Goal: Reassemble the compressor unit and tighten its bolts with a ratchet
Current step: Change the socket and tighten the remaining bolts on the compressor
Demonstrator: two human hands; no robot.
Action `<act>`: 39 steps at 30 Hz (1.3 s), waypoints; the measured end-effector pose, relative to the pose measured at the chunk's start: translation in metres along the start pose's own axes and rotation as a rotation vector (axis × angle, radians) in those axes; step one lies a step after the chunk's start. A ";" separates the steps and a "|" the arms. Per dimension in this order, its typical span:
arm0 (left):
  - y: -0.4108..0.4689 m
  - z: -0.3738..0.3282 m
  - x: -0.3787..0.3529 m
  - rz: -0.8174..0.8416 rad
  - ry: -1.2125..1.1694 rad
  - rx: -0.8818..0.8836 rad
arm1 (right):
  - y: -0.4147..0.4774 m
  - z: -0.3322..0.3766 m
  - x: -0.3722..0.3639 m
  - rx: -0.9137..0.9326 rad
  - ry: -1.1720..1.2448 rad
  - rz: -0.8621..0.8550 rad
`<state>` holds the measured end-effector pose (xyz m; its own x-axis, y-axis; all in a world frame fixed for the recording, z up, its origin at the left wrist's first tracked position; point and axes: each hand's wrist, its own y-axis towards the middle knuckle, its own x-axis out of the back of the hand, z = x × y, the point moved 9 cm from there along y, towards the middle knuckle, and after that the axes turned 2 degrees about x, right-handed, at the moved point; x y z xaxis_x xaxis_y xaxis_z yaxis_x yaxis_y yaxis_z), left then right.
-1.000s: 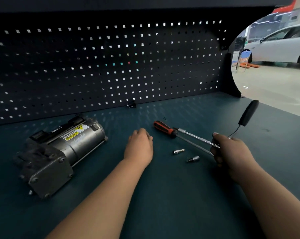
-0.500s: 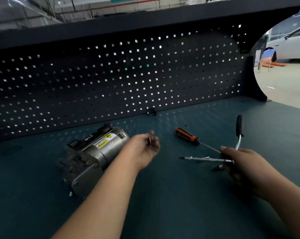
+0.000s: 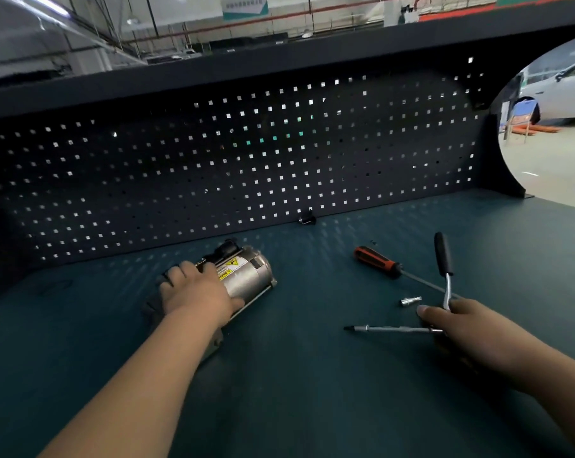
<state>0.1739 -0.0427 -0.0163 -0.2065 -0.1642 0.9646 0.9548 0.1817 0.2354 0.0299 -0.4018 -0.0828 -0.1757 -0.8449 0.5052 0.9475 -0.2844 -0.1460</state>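
The compressor unit, a grey metal cylinder with a yellow warning label, lies on the dark green bench left of centre. My left hand grips its body from above, hiding the near dark end block. My right hand grips the ratchet at its head. The ratchet's black handle points away and up, and a long extension with a bit sticks out leftward from my hand. A small silver socket lies just beyond my right thumb.
An orange and black screwdriver lies between the compressor and the ratchet handle. A small black clip sits at the foot of the perforated back panel. The bench's right edge opens to a workshop floor with a white car.
My left hand moved left from mid-bench, briefly raised with a small part, and now grips the compressor. My right hand turned the ratchet, its extension swinging to point left. The view tilted up.
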 end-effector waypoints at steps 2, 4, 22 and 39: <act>-0.005 0.015 0.000 -0.053 0.029 -0.124 | -0.008 0.003 -0.006 -0.019 -0.116 0.090; -0.008 0.043 0.005 -0.136 0.031 -0.267 | -0.014 0.009 -0.017 -0.010 -0.357 0.161; 0.001 0.081 -0.018 -0.450 -0.855 -0.057 | 0.227 0.174 -0.102 0.378 -1.082 -0.042; 0.028 0.088 -0.049 -0.337 -1.086 -0.013 | 0.351 0.189 -0.149 0.476 -1.214 -0.108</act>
<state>0.1919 0.0557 -0.0460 -0.5232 0.7255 0.4472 0.8165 0.2764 0.5069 0.4394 -0.2903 -0.0488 -0.1420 0.1879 0.9719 0.9887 0.0735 0.1303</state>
